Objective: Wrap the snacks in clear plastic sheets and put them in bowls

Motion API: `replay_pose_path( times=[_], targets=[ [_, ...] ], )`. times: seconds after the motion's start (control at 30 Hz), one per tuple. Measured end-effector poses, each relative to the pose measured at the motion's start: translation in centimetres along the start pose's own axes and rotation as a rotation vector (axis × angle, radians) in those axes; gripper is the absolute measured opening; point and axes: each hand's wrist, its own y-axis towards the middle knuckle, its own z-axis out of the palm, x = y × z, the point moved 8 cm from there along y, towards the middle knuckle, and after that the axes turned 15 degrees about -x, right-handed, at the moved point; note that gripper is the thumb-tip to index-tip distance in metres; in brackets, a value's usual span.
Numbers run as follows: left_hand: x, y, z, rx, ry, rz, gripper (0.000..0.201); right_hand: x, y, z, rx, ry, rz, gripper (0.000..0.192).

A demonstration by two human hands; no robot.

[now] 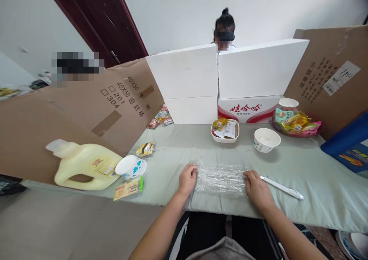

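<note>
A person seated at a pale green cloth-covered surface (pixel 316 183) holds a sheet of clear plastic wrap (pixel 220 177) flat near its front edge, which runs just in front of the wrists. The left hand (pixel 186 179) pinches the sheet's left border with curled fingers; the right hand (pixel 257 187) presses down on the right border, knuckles up. The two hands sit apart, with the crinkled sheet stretched between them and touching both.

Open cloth lies beyond the wrap up to a white rectangular dish (pixel 225 131) filled with small packets and a white bowl (pixel 266 139) to its right. A white pen-like stick (pixel 283 188) lies just beside the right hand, pointing away to the right. Farther right, a heap of snack packets (pixel 296 123) sits on a red tray against the back.

To the left, well apart from the left hand, a yellow jug (pixel 83 166) lies on its side near the surface's left edge, with a blue-patterned white bowl (pixel 130 167) touching it and a flat packet (pixel 128 188) just in front. A small wrapped snack (pixel 145 149) rests farther back.

White boxes (pixel 224 76) and cardboard panels (pixel 86 110) wall off the back and sides. Another person's head (pixel 224 30) shows above the boxes.
</note>
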Motion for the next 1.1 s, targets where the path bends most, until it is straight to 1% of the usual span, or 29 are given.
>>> replay_pose_path(
  times=[0.13, 0.27, 0.37, 0.57, 0.63, 0.7, 0.77, 0.8, 0.83, 0.87, 0.9, 0.93, 1.0, 1.03, 1.1],
  targets=[
    [0.4, 0.0, 0.1, -0.016, 0.001, 0.033, 0.035, -0.2, -0.3, 0.3, -0.051, 0.028, -0.026, 0.036],
    [0.6, -0.2, 0.3, -0.029, 0.073, 0.063, 0.043, -0.5, -0.3, 0.6, -0.044, -0.004, -0.003, 0.04],
    [0.5, -0.3, 0.7, 0.021, 0.161, 0.054, 0.048, -0.2, -0.2, 0.7, -0.003, -0.045, -0.011, 0.044],
    [0.3, -0.3, 1.5, 0.17, 0.287, 0.009, 0.053, 0.3, 0.1, 1.2, 0.128, -0.189, -0.022, 0.051],
    [0.1, -0.1, 1.6, 0.217, 0.318, 0.006, 0.052, 0.5, 0.1, 1.3, 0.154, -0.228, -0.035, 0.053],
    [-0.4, 0.2, 1.4, 0.232, 0.393, -0.007, 0.05, 0.7, 0.1, 1.3, 0.169, -0.252, -0.047, 0.055],
    [-1.7, 0.8, 1.0, 0.188, 0.482, 0.014, 0.045, 0.9, 0.1, 1.3, 0.18, -0.259, -0.049, 0.056],
    [-2.8, 1.1, 1.0, 0.163, 0.501, 0.053, 0.04, 1.0, 0.0, 1.4, 0.185, -0.259, -0.049, 0.056],
    [-4.2, 1.2, 1.3, 0.158, 0.488, 0.114, 0.036, 1.1, 0.0, 1.4, 0.19, -0.261, -0.047, 0.056],
    [-5.7, 1.0, 2.0, 0.188, 0.44, 0.194, 0.033, 1.2, 0.0, 1.4, 0.194, -0.263, -0.046, 0.056],
    [-7.3, 0.5, 3.0, 0.252, 0.364, 0.282, 0.031, 1.2, 0.0, 1.5, 0.198, -0.266, -0.046, 0.056],
    [-8.7, -0.3, 4.1, 0.342, 0.276, 0.372, 0.029, 1.1, 0.1, 1.5, 0.2, -0.266, -0.045, 0.055],
    [-10.6, -2.2, 6.1, 0.51, 0.134, 0.511, 0.031, 0.7, 0.3, 1.3, 0.203, -0.254, -0.034, 0.052],
    [-11.0, -3.0, 6.8, 0.565, 0.099, 0.553, 0.038, 0.3, 0.5, 1.0, 0.199, -0.247, -0.015, 0.05],
    [-10.8, -4.2, 7.8, 0.618, 0.095, 0.585, 0.058, -0.6, 1.1, -0.2, 0.145, -0.247, 0.039, 0.045]
  ],
)
